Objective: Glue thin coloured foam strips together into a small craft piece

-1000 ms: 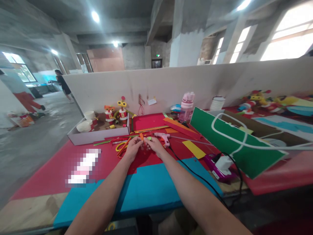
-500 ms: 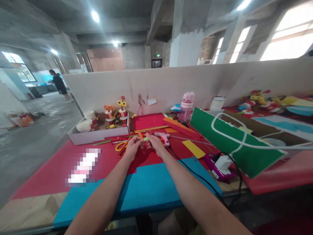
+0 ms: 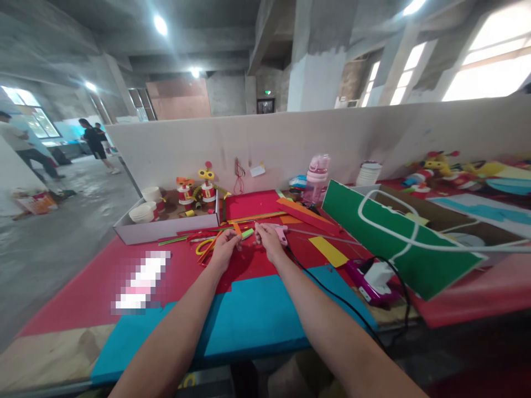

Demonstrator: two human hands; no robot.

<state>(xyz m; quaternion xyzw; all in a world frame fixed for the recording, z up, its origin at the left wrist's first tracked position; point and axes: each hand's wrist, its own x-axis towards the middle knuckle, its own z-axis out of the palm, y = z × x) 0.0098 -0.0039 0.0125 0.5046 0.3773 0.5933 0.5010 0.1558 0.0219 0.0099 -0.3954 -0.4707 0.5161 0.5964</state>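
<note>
Left hand (image 3: 227, 247)'s pinching an orange strip (image 3: 237, 228), green strip (image 3: 248, 234) poking out right. Right hand (image 3: 267, 241)'s curled by the glue gun (image 3: 284, 235), can't tell if it's gripping anything.

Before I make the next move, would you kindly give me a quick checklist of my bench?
1. Orange strip in the left hand: ok, pinched at the fingertips.
2. Green strip in sight: ok, its near end at the left fingertips.
3. Right hand off the pink glue gun: cannot tell; it overlaps the gun in view.
4. Glue gun heated: cannot tell.
5. White plug in the purple power strip: ok.
6. Black cord kept on the table: not ok, it crosses the front edge.
</note>
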